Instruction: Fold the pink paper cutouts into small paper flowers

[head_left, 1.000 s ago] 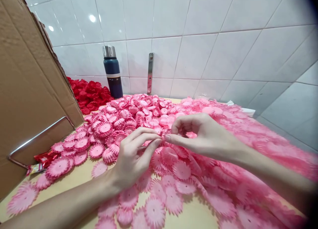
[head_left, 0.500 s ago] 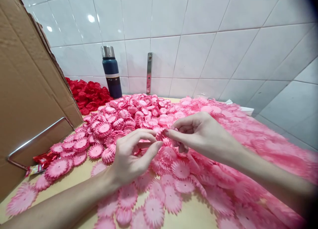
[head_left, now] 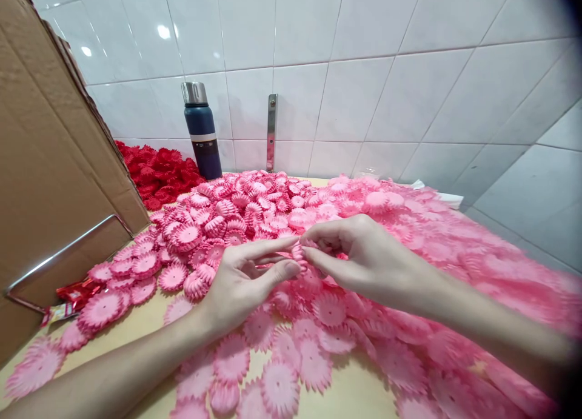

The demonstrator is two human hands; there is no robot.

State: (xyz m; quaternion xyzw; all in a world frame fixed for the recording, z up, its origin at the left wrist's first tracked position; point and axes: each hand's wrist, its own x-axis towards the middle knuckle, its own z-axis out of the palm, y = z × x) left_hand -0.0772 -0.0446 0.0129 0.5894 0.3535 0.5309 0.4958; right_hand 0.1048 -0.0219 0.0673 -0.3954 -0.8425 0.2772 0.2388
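Both hands meet at the middle of the wooden table (head_left: 359,401); the left hand (head_left: 240,282) and right hand (head_left: 359,255) pinch one small pink petal disc (head_left: 299,251) between thumbs and forefingers, above the heap of pink discs (head_left: 254,213); a blue flask (head_left: 200,131) stands at eleven o'clock, red discs (head_left: 157,173) beside it.

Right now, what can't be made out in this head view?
- Pink flower piece: mostly hidden between the left hand and right hand.
- Red flower pile: left part behind the cardboard box.
- Pink flowers at right: blurred.
- Red wrapper: print too small.
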